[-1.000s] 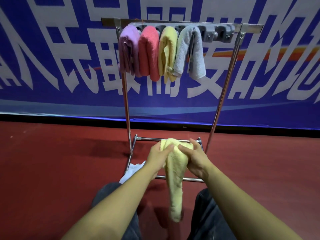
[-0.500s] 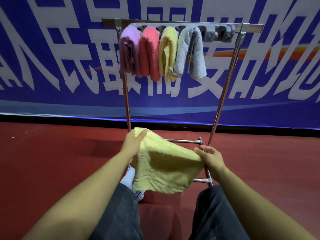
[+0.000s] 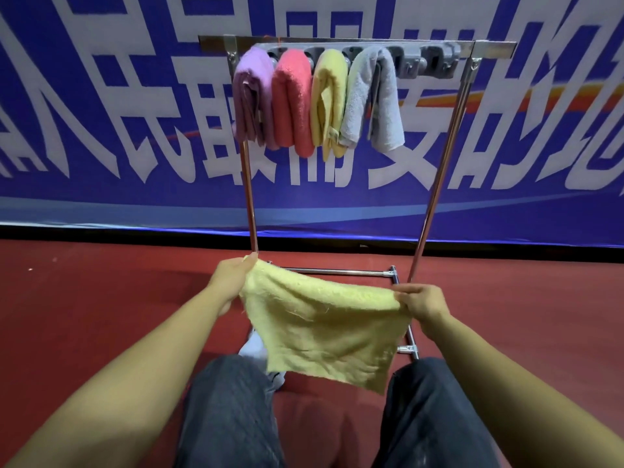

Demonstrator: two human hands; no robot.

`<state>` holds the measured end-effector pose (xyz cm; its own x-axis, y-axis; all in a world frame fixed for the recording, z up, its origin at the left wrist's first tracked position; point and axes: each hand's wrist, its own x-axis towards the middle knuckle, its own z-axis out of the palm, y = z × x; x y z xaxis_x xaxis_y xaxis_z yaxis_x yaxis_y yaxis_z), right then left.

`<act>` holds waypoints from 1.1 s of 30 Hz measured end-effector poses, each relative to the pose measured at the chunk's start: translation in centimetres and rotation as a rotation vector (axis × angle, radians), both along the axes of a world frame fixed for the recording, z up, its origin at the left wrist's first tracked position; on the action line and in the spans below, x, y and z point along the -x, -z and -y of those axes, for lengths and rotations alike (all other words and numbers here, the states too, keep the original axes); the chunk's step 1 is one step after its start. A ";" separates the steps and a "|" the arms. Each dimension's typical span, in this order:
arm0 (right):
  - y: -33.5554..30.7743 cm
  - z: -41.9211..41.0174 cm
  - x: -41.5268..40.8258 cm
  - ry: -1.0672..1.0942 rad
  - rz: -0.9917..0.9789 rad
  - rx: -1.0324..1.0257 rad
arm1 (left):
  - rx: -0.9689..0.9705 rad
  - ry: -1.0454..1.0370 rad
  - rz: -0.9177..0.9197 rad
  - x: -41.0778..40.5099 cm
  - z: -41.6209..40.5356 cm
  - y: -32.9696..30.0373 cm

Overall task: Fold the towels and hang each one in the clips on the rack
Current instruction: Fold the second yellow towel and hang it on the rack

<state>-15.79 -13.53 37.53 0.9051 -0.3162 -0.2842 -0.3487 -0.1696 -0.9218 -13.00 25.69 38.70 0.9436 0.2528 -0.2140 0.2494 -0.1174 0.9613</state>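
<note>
1. The pale yellow towel [image 3: 324, 329], bunched between both hands a second ago, has been spread flat over the knees, before the rack [image 3: 435, 204].
2. Its upper corners are pinched by the left hand [image 3: 231, 282] and right hand [image 3: 423, 302].
3. Folding can be begun; the free clips [image 3: 429, 60] appear to be at the rack's right end.

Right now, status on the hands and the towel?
Left hand and right hand pinch yellow towel spread flat. Unfolded. Free clips on rack, unobstructed.
</note>
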 end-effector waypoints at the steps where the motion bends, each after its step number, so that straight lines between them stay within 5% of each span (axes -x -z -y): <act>1: -0.7 0.1 -0.2 0.019 0.053 -0.005 | 0.009 0.008 0.017 0.0 -0.1 -0.1; 8: -6.2 0.7 -1.9 0.107 0.292 -0.146 | -0.191 0.054 0.107 0.3 0.1 -3.6; 12: -8.1 1.5 -2.4 0.053 0.331 0.063 | -0.418 0.245 0.138 0.8 1.0 -5.6; 17: -9.3 1.7 -1.7 -0.100 0.328 0.480 | -0.679 0.219 0.134 0.6 0.7 -5.5; 21: -8.9 1.8 -1.7 -0.149 0.238 0.586 | -0.739 0.193 0.129 0.9 0.9 -5.2; 26: -8.1 1.5 -1.8 -0.090 0.185 0.341 | -0.529 0.095 0.082 0.4 1.1 -4.8; 31: -9.1 0.9 -1.3 -0.095 -0.019 -0.223 | 0.208 0.032 -0.122 0.7 1.3 -5.1; 33: -9.6 0.9 -1.3 -0.131 -0.045 -0.331 | 0.345 0.062 -0.085 1.1 1.5 -5.5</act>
<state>-14.52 -14.48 47.12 0.9159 -0.0826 -0.3928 -0.3857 0.0902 -0.9182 -14.08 24.19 44.17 0.9299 0.0946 -0.3554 0.3332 0.1924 0.9230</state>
